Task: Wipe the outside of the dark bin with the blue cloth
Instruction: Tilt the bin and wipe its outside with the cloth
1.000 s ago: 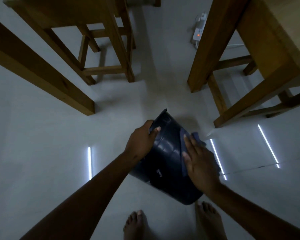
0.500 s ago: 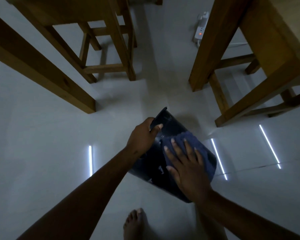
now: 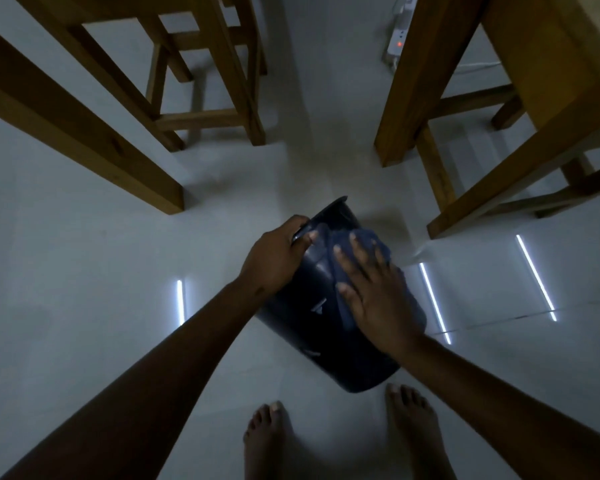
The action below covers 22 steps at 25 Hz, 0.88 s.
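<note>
Overhead, wooden furniture crowds both flanks of the hands: a stool [image 3: 201, 81] with crossbars stands well beyond the left hand [image 3: 274, 258], a thick wooden beam [image 3: 77, 123] slants past it on the far left, and a desk [image 3: 551, 64] with heavy legs stands beyond the right hand [image 3: 378, 299]. A white power strip [image 3: 397, 36] with a small red light lies on the pale floor [image 3: 84, 271] far past both hands, partly behind a desk leg. Bright thin strips of light reflect on the floor to either side. Two bare feet [image 3: 413, 431] stand just nearer than the hands.

Between the hands sits the dark bin [image 3: 312, 327], tilted well off upright, its long axis running from the rim, up and away beyond the left hand, down to the base near the feet. The opening faces away from the person; whether the base touches the floor cannot be told. The left hand is clamped on the rim, thumb over the edge. The right hand lies flat with fingers spread, pressing the blue cloth [image 3: 364, 240] onto the upper outer wall; cloth shows past the fingertips and along the thumb side. The two hands are close but not touching.
</note>
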### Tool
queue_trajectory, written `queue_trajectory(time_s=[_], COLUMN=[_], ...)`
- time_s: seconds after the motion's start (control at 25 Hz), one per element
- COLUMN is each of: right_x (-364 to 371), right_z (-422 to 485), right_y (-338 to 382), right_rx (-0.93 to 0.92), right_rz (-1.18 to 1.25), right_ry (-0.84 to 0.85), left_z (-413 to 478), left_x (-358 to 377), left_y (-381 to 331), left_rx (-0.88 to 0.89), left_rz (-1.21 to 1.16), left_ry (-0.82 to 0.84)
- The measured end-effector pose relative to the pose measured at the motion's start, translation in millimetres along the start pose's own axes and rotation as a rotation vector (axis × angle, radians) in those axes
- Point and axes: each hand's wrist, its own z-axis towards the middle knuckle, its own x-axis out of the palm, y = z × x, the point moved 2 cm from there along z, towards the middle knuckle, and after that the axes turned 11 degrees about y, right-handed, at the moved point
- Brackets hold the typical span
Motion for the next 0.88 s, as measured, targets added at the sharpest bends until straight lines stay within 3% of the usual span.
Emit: queue_trajectory(time_s=[0.12,0.16,0.28,0.32,0.48,0.56,0.68,0.76,0.88], right_x=[1,12,20,14,-1,15,9,-9,-3], right_z=[-13,-29,-38,-22,-10,-32,-17,2,-18], right_y=[-22,-9,26,21,-5,14,17,-8,-16], right_rx=[0.292,0.283,-0.027,-0.048,0.231,0.159,-0.013,0.104,0.279], right_rz=[0.19,0.131,-0.079,-0.087,0.145,0.049,-0.065,0.071,0.201], right_ry=[-0.033,-0.043,0.012,0.008,-0.03,-0.039,-0.014,-0.025,-0.089], left_z=[-5,-5,0,1,2,0,-10,-28,-40], left_x=[2,3,4,4,8,5,-5,-5,4], left_y=[8,8,6,5,3,2,16,32,40], left_rx=[-0.021,-0.022,0.005,0.009,-0.018,0.001,0.074,0.064,0.037], left_rz=[0.012,0.016,0.048,0.047,0.04,0.012,-0.224,-0.228,-0.143], left_ry=[0.004,0.001,-0.029,-0.032,-0.036,-0.029,0.081,0.146,0.017])
